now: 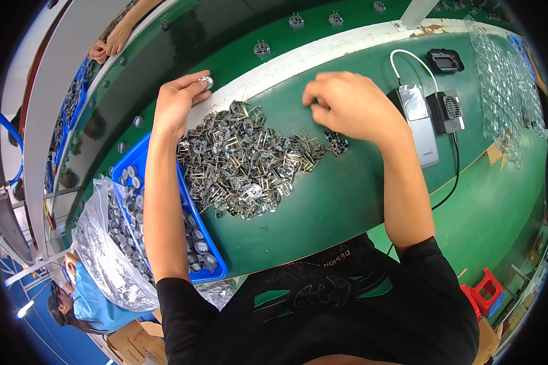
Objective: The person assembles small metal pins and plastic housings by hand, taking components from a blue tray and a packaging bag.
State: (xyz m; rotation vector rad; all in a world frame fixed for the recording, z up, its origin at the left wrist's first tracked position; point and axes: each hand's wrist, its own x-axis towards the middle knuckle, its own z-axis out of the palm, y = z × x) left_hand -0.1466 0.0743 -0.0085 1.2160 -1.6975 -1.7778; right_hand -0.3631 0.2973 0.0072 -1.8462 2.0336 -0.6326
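Fingers (192,80) of the left hand (173,103) pinch a small round silvery piece (207,81) at their tips, just above the pale strip (231,90) that edges the counter (323,210). The right hand (353,104) hovers over the counter with its fingers curled inward; whether anything sits between them, I cannot tell. Below the two hands spreads a heap of metal-pronged parts (243,158), dark and clear bits tangled together, with a few dark pieces (336,143) at its right end, near the right wrist.

Left of the heap, a blue bin (220,260) holds grey round pieces (201,247), and the left forearm passes over it. A clear plastic bag (112,261) lies along the bin's outer side. Beyond the pale strip runs a green belt (237,39) carrying well-spaced parts (262,48).

To the right lie a silver power bank (426,146), a white cable (415,53), a black vented device (450,106), a black open frame (446,59) and bubble wrap (499,85). Across the belt, at upper left, are another person's hands (119,39); a person in blue (109,298) appears at lower left.
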